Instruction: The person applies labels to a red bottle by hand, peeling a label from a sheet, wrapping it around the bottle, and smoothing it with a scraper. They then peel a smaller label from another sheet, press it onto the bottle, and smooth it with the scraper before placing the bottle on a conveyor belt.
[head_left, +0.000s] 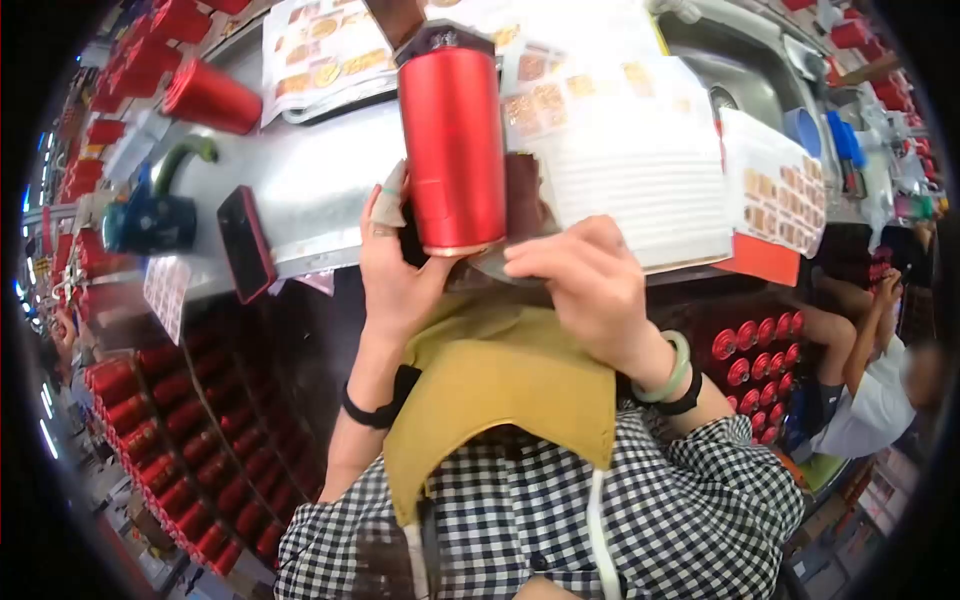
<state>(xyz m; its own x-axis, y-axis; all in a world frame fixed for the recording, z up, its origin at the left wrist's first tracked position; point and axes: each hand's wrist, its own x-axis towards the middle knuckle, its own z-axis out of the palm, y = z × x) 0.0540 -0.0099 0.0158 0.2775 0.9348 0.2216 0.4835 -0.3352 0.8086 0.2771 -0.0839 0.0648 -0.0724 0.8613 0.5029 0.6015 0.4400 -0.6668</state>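
Observation:
A shiny red metal tumbler-like cylinder (453, 150) lies over the metal table, with its dark end away from me and its pale rim toward me. My left hand (400, 275) is closed on its near left side, thumb by the rim; a pale cover wraps one finger. My right hand (590, 285) is closed in a pinch at the near right, on a thin grey flat piece (508, 268) beside the rim. What this piece is, I cannot make out. A dark brown-red thing (525, 190) shows behind, partly hidden.
White sheets with printed stickers (630, 160) are stacked at right, others (325, 55) at upper left. Another red cylinder (212, 96), a green tape dispenser (155, 215) and a phone (246, 243) are at left. Crates of red cylinders (180, 450) flank me. A seated person (870, 390) is at right.

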